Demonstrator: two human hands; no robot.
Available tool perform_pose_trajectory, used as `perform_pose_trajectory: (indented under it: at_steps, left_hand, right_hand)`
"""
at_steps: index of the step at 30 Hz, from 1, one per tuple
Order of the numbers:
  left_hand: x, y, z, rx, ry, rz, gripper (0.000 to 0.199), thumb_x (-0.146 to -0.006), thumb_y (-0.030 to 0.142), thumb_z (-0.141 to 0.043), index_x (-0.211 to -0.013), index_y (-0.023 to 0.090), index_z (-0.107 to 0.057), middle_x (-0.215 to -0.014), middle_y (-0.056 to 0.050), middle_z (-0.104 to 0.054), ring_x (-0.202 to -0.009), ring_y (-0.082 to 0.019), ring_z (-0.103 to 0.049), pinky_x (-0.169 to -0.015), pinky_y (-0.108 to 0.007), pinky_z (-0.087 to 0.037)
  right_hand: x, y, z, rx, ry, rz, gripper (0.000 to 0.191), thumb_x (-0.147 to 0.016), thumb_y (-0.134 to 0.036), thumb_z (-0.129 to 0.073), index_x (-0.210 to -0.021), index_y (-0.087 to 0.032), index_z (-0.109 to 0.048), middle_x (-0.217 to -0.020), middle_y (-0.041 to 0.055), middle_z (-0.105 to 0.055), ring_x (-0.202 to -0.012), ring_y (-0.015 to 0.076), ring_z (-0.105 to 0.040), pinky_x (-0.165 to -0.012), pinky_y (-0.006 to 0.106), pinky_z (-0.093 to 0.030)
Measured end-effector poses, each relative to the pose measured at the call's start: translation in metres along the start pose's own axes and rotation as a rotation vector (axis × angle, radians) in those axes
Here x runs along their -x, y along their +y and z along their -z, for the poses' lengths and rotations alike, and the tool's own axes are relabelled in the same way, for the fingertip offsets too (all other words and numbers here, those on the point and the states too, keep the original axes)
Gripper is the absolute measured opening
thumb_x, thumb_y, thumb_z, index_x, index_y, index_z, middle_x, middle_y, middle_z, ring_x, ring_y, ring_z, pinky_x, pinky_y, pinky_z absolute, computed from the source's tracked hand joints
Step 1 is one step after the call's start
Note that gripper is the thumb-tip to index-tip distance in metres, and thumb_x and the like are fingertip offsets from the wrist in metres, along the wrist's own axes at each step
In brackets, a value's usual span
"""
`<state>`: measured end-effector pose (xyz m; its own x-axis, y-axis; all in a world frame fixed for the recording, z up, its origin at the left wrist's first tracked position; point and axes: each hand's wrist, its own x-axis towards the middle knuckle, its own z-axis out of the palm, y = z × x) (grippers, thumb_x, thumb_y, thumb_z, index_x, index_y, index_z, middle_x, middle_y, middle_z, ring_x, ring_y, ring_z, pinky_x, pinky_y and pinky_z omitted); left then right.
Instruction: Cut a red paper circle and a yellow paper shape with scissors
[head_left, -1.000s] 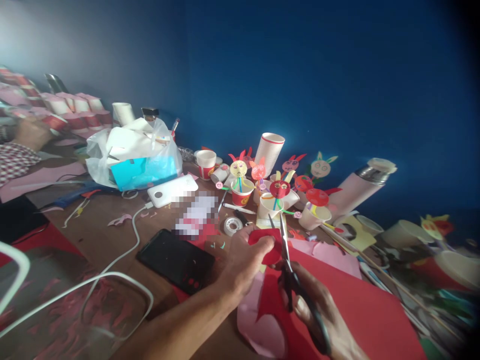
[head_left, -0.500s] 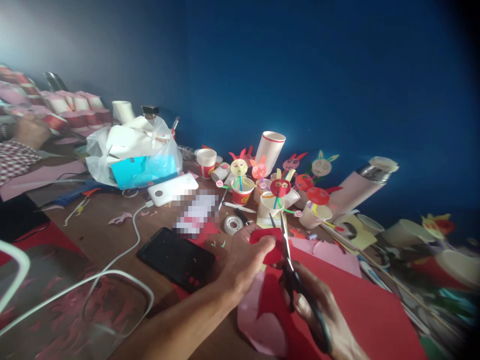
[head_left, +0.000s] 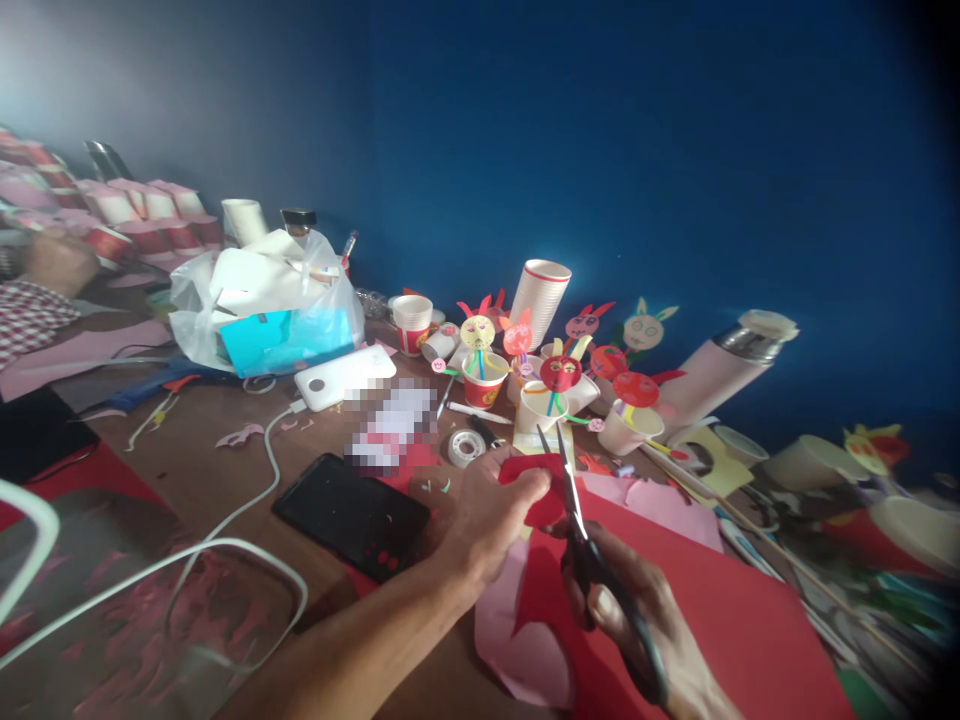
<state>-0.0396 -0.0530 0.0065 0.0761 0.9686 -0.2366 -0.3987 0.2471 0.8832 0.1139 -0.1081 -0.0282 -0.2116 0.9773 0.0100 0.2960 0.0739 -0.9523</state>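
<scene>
My left hand (head_left: pixel 491 510) pinches a small piece of red paper (head_left: pixel 541 510) between thumb and fingers. In my right hand (head_left: pixel 637 610) is a pair of scissors (head_left: pixel 576 510) with black handles, the fingers wrapped through the loops. The blades stand slightly apart and point away from me, at the right edge of the red piece. Beneath both hands lie a large red sheet (head_left: pixel 735 600) and a pink sheet (head_left: pixel 525 650) with curved cut edges. My left fingertips are partly hidden behind the red piece.
A black phone (head_left: pixel 352 515) lies left of my forearm, near a tape roll (head_left: pixel 466 448) and a white power bank (head_left: pixel 346 378). Paper cups with animal faces (head_left: pixel 561 373) stand ahead, beside a tilted thermos (head_left: pixel 724 370). Another person's hand (head_left: pixel 60 262) is at the far left.
The scissor blades have moved a little closer together at the red paper. My left hand keeps its hold, nearly unmoved.
</scene>
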Motion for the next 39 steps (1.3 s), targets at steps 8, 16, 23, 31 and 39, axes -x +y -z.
perform_pose_trajectory:
  at_steps: [8,16,23,31,39]
  left_hand:
    - [0.001,0.003,0.0,-0.033,0.005,-0.004,0.009,-0.062,0.023,-0.059,-0.067,0.015,-0.06,-0.055,-0.001,-0.06,-0.049,-0.012,-0.055,-0.049,-0.023,-0.043]
    - [0.001,0.003,0.002,-0.083,0.004,-0.016,0.012,-0.063,0.024,-0.059,-0.07,0.015,-0.061,-0.06,-0.003,-0.062,-0.053,-0.014,-0.056,-0.051,-0.023,-0.042]
    - [0.002,0.007,0.0,-0.071,0.008,0.012,0.013,-0.061,0.023,-0.058,-0.071,0.015,-0.061,-0.055,0.0,-0.058,-0.049,-0.013,-0.052,-0.049,-0.023,-0.041]
    - [0.003,0.015,0.0,-0.168,0.045,0.002,0.006,-0.061,0.02,-0.056,-0.065,0.015,-0.058,-0.051,0.004,-0.051,-0.048,-0.008,-0.044,-0.046,-0.019,-0.035]
    - [-0.001,0.009,0.006,-0.224,0.032,-0.002,0.01,-0.062,0.021,-0.057,-0.07,0.016,-0.059,-0.054,0.004,-0.052,-0.049,-0.008,-0.045,-0.047,-0.019,-0.035]
  right_hand:
    - [0.001,-0.002,-0.001,-0.061,0.002,-0.003,0.055,-0.072,-0.062,-0.057,-0.104,-0.018,-0.058,-0.058,-0.003,-0.048,-0.05,0.0131,-0.04,-0.048,0.026,-0.033]
    - [0.0,-0.01,0.0,-0.121,-0.031,-0.046,0.053,-0.071,-0.06,-0.06,-0.104,-0.018,-0.058,-0.058,-0.0044,-0.044,-0.05,0.012,-0.038,-0.048,0.025,-0.032]
    - [0.001,-0.016,-0.001,-0.119,0.01,-0.081,0.054,-0.069,-0.062,-0.06,-0.1,-0.017,-0.059,-0.058,-0.0042,-0.045,-0.048,0.0112,-0.039,-0.048,0.026,-0.029]
    - [0.003,-0.022,-0.001,-0.148,0.017,-0.118,0.054,-0.068,-0.062,-0.061,-0.097,-0.016,-0.06,-0.054,-0.0046,-0.044,-0.046,0.0098,-0.037,-0.045,0.024,-0.028]
    - [0.002,-0.019,0.001,-0.144,-0.035,-0.132,0.058,-0.07,-0.062,-0.06,-0.104,-0.015,-0.058,-0.056,-0.0046,-0.043,-0.047,0.0101,-0.037,-0.045,0.024,-0.029]
